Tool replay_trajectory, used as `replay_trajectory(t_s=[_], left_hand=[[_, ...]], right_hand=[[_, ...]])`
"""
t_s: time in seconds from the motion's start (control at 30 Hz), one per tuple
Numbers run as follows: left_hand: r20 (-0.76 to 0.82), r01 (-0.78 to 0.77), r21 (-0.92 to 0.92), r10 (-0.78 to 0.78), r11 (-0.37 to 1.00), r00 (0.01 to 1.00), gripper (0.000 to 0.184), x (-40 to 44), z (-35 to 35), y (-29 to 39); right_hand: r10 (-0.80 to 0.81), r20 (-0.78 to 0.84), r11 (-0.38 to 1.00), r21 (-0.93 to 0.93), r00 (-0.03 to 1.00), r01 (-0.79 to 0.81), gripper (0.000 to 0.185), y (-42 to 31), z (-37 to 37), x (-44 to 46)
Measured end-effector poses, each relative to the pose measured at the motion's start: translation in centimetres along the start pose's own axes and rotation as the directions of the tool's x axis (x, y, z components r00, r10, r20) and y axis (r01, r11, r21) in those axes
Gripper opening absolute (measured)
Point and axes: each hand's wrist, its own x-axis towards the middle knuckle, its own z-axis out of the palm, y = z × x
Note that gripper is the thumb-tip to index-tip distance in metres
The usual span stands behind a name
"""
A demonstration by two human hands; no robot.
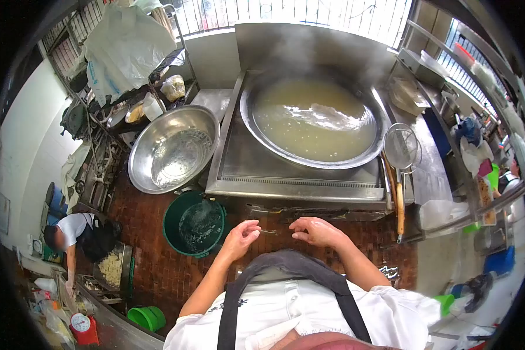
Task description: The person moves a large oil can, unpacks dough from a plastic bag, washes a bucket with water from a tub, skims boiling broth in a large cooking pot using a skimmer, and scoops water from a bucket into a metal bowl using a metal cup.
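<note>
- Bright daylight came through a wide barred window [216,14] at the back.
- A smaller barred window [478,90] stood on the right.
- The left wall [38,122] was pale.
- Reddish-brown bricks paved the floor [149,239], wet in places.
- A cluttered metal rack [102,160] lined the left side.
- A steel counter [429,163] ran along the right.

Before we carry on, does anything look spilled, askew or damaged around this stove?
Two things: bright glints on the brick floor beside the right forearm suggest wetness, perhaps a spill; and the steel basin left of the stove sits tilted. No damage shows.
</note>
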Motion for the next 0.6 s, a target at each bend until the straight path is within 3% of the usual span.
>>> replay_trajectory(t_s=[0.6], left_hand=[[0.008, -0.012, -0.041, 0.012, 0.999, 1.000, 0.039, 0.3, 0.9, -1.0]], right_hand=[[0.035, 0.020, 0.999, -0.025, 0.999, -0.035, 0.032, 0.2, 0.2, -0.4]])
